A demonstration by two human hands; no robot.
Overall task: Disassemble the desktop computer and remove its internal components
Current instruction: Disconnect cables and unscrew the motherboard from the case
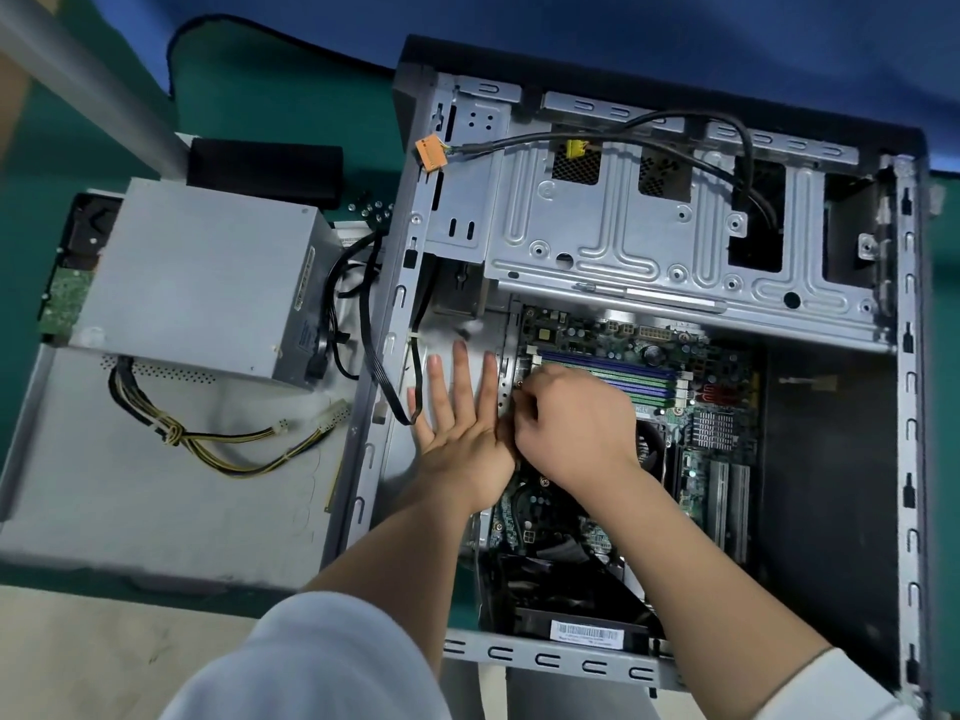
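We are working inside the open computer case [654, 262], which is lying on its side on the green table [291, 96]. Our left hand [457, 423] is flat, with straight fingers pressing on the bare metal floor of the case. Our right hand [571, 423] is just beside it, touching it at the thumb side, with fingers curled in a pinch. It is pinching something small at the near end of the memory sticks [613, 376], but we cannot tell what, because the fingers are hiding it.

The memory sticks are standing in the motherboard [717, 407], just past our right hand's knuckles. We think they are light, thin and stiff, and easy to snap. It looks best to push the little white clips at each end first, then be holding a stick by its two short edges and lifting straight up, not twisting. We are guessing the green board itself is bendy and easy to scratch, so holding it by its edges seems safest.

Far to the left of our left hand, the gray power supply [208, 272] is sitting on a metal side panel [156, 485], with its yellow and black wires [218, 439] trailing.
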